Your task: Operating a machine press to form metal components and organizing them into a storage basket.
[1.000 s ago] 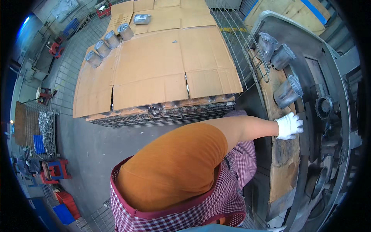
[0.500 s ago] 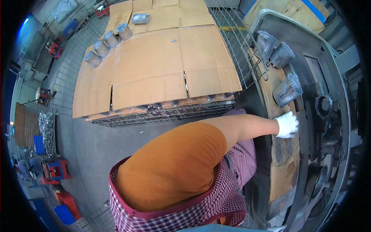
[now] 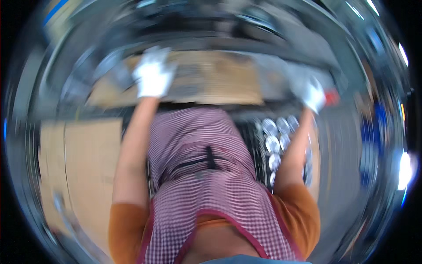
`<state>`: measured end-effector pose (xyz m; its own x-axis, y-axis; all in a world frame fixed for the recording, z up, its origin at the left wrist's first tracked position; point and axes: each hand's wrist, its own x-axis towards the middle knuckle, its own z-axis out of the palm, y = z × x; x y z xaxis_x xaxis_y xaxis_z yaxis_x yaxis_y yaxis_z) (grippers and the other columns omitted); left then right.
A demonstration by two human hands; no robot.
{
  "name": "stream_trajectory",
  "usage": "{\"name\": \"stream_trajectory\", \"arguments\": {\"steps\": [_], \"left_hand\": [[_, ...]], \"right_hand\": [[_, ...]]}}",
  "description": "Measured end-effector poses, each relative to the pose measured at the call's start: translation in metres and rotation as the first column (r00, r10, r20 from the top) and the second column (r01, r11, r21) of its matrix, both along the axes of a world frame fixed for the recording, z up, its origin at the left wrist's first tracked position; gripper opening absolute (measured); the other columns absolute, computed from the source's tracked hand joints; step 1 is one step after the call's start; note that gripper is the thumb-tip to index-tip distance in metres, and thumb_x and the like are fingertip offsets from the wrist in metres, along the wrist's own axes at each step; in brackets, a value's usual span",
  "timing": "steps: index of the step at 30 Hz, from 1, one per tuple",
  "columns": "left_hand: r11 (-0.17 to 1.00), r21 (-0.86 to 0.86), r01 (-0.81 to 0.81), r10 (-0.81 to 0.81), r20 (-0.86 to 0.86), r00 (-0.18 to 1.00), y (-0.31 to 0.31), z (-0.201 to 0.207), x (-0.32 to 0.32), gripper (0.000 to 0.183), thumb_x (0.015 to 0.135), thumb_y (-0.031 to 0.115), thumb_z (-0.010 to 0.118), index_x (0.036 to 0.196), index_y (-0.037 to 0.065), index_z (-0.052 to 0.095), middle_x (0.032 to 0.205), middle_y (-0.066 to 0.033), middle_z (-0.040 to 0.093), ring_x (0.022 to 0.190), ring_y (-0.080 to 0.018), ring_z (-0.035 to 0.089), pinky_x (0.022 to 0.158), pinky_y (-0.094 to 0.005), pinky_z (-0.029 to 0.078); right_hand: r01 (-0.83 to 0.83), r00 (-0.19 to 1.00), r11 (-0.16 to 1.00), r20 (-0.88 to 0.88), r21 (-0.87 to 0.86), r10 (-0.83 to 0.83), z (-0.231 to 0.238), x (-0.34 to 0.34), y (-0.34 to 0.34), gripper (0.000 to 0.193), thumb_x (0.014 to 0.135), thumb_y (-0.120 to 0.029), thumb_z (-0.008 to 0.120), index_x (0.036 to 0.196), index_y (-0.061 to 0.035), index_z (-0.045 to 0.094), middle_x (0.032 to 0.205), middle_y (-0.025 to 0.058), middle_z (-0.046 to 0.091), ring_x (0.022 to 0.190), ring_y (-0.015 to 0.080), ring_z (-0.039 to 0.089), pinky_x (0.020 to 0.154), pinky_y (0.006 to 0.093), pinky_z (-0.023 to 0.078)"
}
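Note:
My left hand (image 3: 154, 74), in a white glove, is over the left part of a long wooden board (image 3: 233, 79). Its fingers look stretched and apart, with nothing visible in them, though motion smears them. Grey metal cups (image 3: 112, 66) stand blurred to its left. At the board's right end is my right hand (image 3: 313, 94), also white-gloved. A blurred grey shape (image 3: 294, 77) lies against it; whether the hand grips it I cannot make out. A small red thing (image 3: 331, 97) shows just right of that hand.
A cardboard-covered stack (image 3: 92, 154) stands at my left. Several round silvery pieces (image 3: 272, 144) sit in rows in a crate by my right forearm. Dark machinery with a round metal part (image 3: 259, 20) rises behind the board. Grey floor (image 3: 338, 145) extends at right.
My view has swung right, from the cardboard stack to the board, which now lies across in front. Both hands now show, the right one at the board's far right end.

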<state>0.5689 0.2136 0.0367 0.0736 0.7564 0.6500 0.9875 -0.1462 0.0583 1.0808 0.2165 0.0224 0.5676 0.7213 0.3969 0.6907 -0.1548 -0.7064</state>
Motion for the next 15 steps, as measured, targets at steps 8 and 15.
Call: {"name": "stream_trajectory", "arguments": {"steps": [8,15], "left_hand": [[0.931,-0.366,0.018,-0.037,-0.043,0.998,0.006,-0.021,0.003,0.038,0.091,0.04,0.055,0.109,0.009,0.068,0.112,-0.0148,0.065,0.101,-0.0338,0.061,0.088,-0.0433,0.047],[0.998,-0.042,-0.049,0.045,-0.094,0.995,0.006,-0.021,-0.011,0.054,0.092,0.045,0.052,0.134,0.011,0.051,0.134,-0.018,0.051,0.117,-0.0367,0.053,0.094,-0.0438,0.045]], "right_hand": [[0.125,0.941,0.991,0.31,0.052,-0.135,0.029,-0.025,-0.036,0.04,0.086,-0.046,0.053,0.094,-0.0118,0.072,0.09,0.0133,0.07,0.083,0.033,0.067,0.076,0.0413,0.052],[0.095,0.938,0.988,0.322,0.119,-0.129,0.028,-0.034,-0.024,0.032,0.085,-0.041,0.056,0.08,-0.014,0.073,0.07,0.012,0.067,0.065,0.0311,0.066,0.061,0.0428,0.052]]}}
